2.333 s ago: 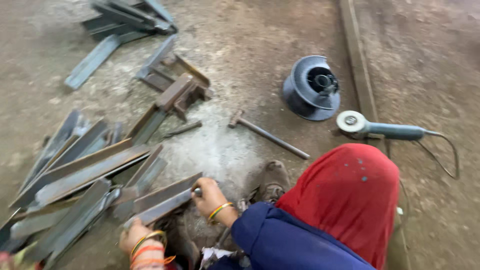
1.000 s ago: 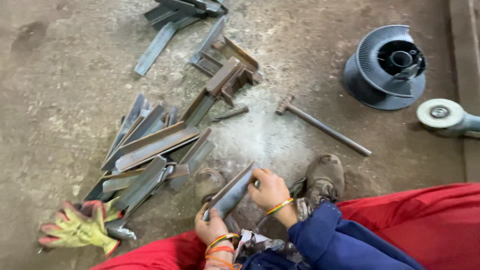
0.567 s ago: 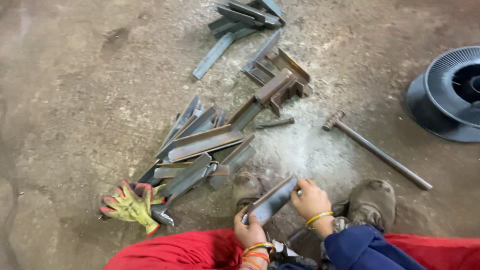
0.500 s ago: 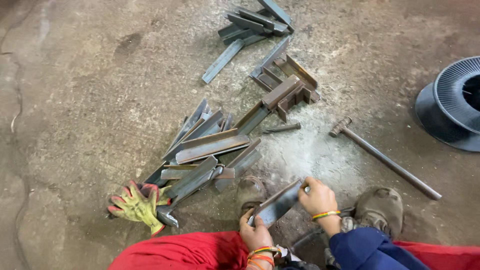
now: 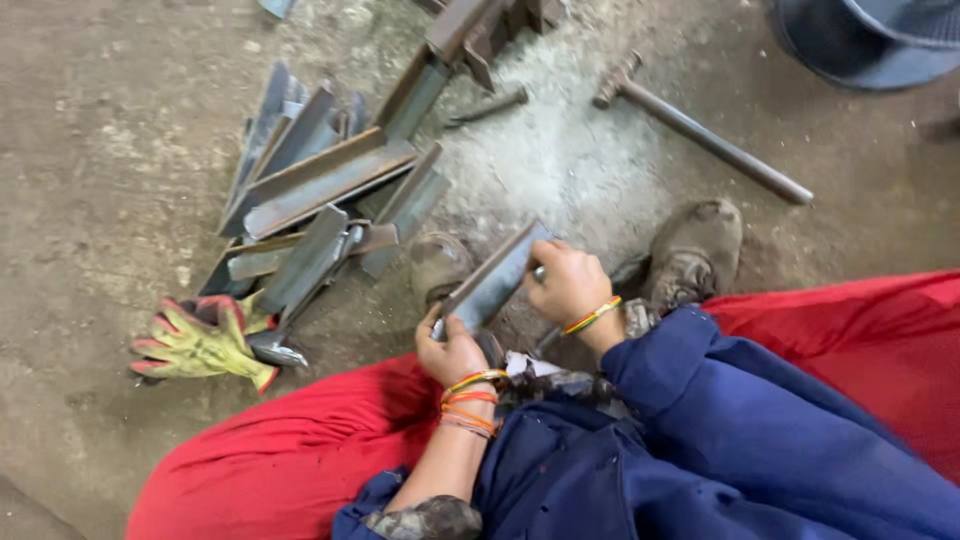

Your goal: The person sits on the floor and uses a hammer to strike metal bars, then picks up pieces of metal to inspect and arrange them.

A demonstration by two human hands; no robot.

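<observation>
I saw the short grey steel angle bar point(image 5: 492, 280) slanting up-right, my left hand point(image 5: 450, 352) and right hand point(image 5: 568, 285) each pinching one end.

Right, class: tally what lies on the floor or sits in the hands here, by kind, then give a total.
Angle-iron piece held in left hand and right hand: 1
Hammer: 1
Yellow work gloves, bunched: 1 pair
Wire spool, partly in view: 1
Total: 4

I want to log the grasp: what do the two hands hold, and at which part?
Both hold one short steel angle piece. The left hand grips its near end, the right hand its far end.
</observation>
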